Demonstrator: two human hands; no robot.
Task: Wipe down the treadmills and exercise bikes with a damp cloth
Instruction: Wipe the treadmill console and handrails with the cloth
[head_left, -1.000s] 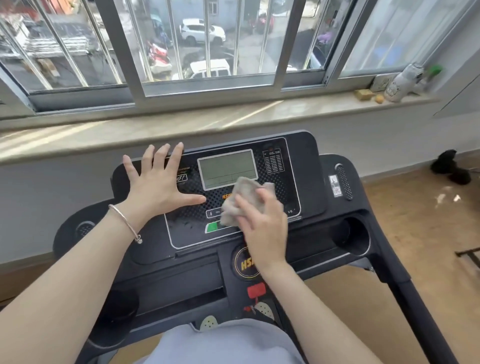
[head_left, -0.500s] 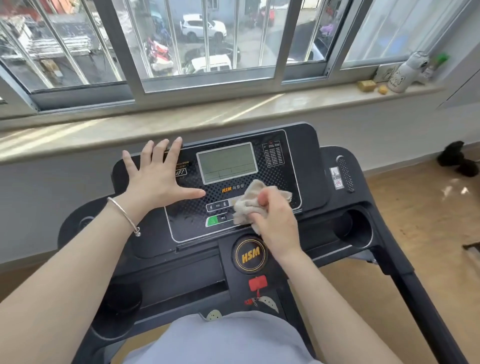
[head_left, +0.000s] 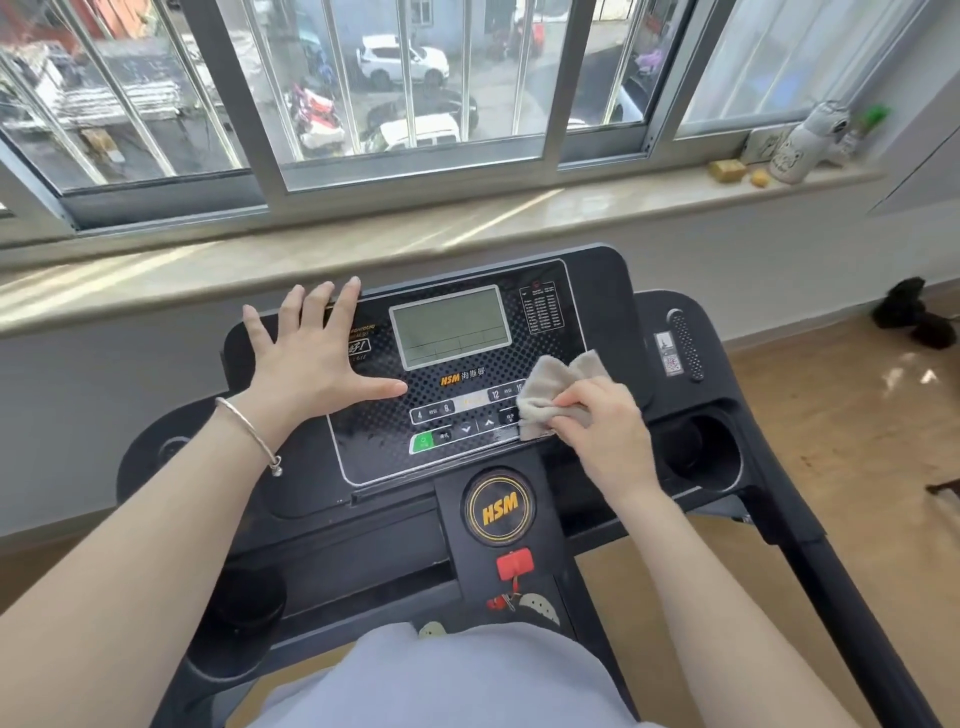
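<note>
the person's right hand, fingers curled round the cloth, should sweep lightly across the treadmill console while the left hand braces flat, fingers wide.

I am in an upstairs room set up for exercise, either a home workout room or a small gym; I cannot tell which. The HSM treadmill in front of me stands on a wood-look floor and faces a plain pale wall under a stone windowsill. The sliding window above has metal bars. Through it I look down on a street with parked cars. A white bottle stands at the sill's right end.
</note>
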